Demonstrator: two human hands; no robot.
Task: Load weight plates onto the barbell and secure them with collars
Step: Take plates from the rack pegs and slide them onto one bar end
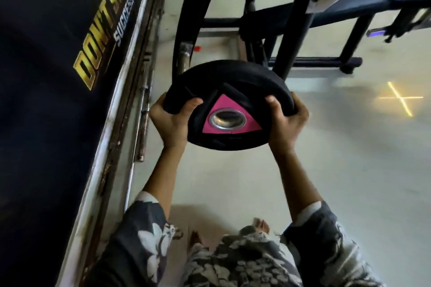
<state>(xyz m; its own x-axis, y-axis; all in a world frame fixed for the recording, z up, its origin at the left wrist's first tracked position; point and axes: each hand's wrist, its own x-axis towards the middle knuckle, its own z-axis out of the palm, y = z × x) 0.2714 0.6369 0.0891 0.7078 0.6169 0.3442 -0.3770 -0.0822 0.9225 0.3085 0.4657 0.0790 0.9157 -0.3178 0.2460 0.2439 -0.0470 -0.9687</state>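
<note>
**Black plate held in both hands above the gym floor**

A round black rubber weight plate (pixel 227 91) with a pink triangular centre and a steel-ringed hole is held in the air in front of the person, tilted so its face looks up toward the camera. The left hand (pixel 171 121) clasps the plate's left edge, thumb on the face and fingers (pixel 161 102) wrapped behind the rim. The right hand (pixel 286 120) clasps the right edge the same way, its thumb pressed on the face. Both arms reach forward from sleeves of a dark shirt with white flowers (pixel 149 247).

Beyond the plate stands a black metal rack frame (pixel 295 30) on the pale floor (pixel 349 158). Just left of the plate, a steel bar end (pixel 184 58) shows beside the frame. Thin rusty bars (pixel 144 109) lie along the left wall under a black banner with gold lettering (pixel 46 53).
</note>
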